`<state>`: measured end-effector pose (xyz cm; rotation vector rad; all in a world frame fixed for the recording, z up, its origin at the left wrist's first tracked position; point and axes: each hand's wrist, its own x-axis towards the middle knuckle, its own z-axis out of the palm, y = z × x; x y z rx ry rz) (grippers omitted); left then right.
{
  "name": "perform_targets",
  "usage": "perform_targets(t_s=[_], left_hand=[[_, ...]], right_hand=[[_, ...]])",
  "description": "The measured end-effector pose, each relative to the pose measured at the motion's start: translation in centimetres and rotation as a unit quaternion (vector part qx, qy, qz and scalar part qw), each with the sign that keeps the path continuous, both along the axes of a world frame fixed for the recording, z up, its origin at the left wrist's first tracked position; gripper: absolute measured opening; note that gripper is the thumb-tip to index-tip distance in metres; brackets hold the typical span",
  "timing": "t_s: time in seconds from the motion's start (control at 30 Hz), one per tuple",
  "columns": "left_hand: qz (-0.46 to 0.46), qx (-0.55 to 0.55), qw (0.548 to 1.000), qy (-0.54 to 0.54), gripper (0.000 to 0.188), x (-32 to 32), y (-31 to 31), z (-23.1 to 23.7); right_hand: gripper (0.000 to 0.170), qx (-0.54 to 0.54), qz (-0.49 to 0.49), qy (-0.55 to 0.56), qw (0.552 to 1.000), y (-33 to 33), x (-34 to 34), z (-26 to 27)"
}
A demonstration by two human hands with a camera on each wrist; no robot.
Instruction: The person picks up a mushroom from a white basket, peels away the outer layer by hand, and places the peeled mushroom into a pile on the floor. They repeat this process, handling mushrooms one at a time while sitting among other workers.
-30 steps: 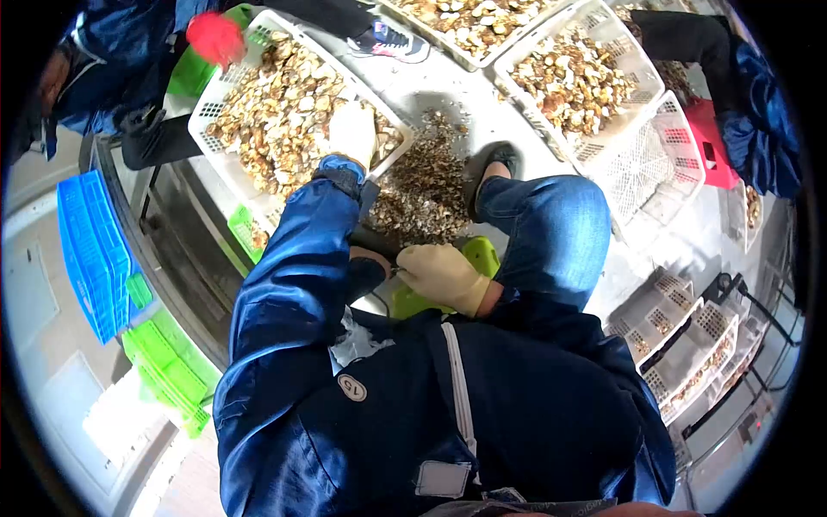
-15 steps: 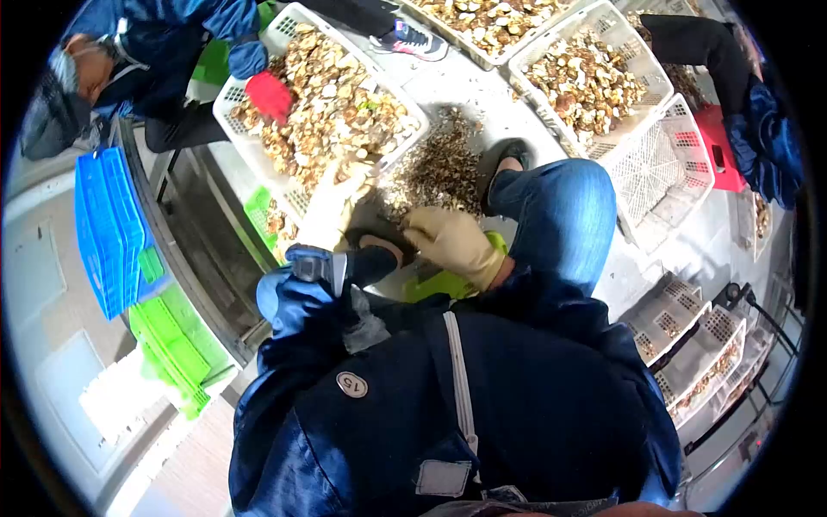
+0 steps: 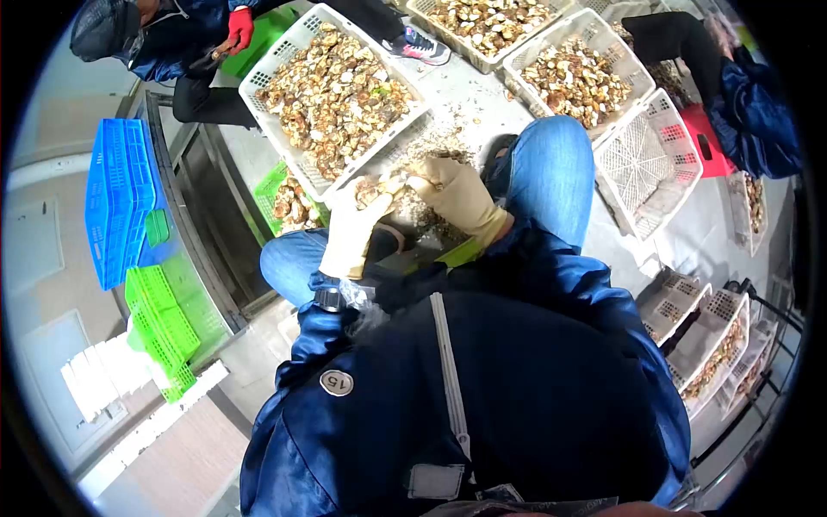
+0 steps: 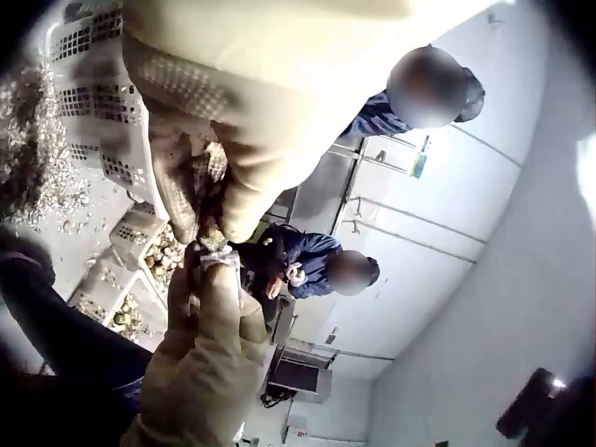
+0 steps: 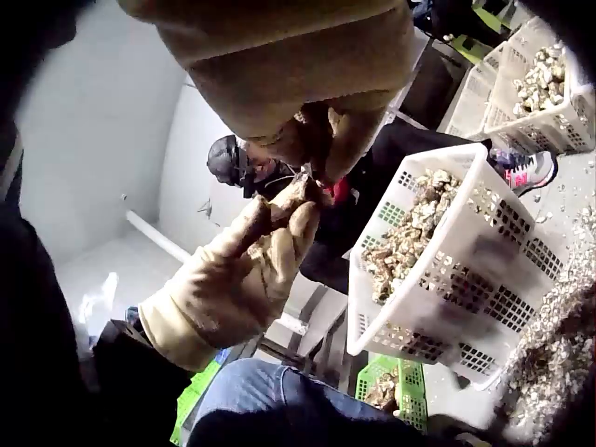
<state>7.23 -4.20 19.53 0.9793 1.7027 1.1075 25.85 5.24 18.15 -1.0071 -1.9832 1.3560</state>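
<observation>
In the head view my gloved left hand (image 3: 349,233) grips a brown-and-white mushroom (image 3: 369,188), raised in front of the body. The right wrist view shows the mushroom (image 5: 287,203) between the left thumb and fingers. My gloved right hand (image 3: 457,198) meets it from the other side, fingers curled, fingertips right at the mushroom. A small metallic-looking tool (image 5: 307,171) glints by the right fingertips; I cannot tell its kind. In the left wrist view the left hand (image 4: 261,93) fills the top and the right hand (image 4: 200,345) comes from below.
Ahead stands a white basket (image 3: 413,123) of mushrooms, with a green basket (image 3: 267,191) beside it. Trimmings (image 5: 549,345) cover the floor. More white baskets (image 3: 642,226) stand to the right, blue crates (image 3: 116,202) to the left. Another person's red glove (image 3: 241,30) is beyond the basket.
My left hand has come back from the basket to my right hand, bringing a mushroom. My right hand has risen slightly. The other person's red-gloved hand has drawn back from the basket.
</observation>
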Motion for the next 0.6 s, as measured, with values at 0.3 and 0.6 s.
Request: perform_targets(t_s=[0.3, 0.6], left_hand=[[-0.002, 0.011, 1.0, -0.013, 0.045, 0.5, -1.3, -1.0], [-0.046, 0.03, 0.998, 0.034, 0.043, 2.1, -1.6, 1.5]], right_hand=[[0.021, -0.075, 0.013, 0.114, 0.991, -1.0, 1.6, -0.4], [0.027, 0.012, 0.008, 0.04, 0.999, -1.2, 2.8, -0.1]])
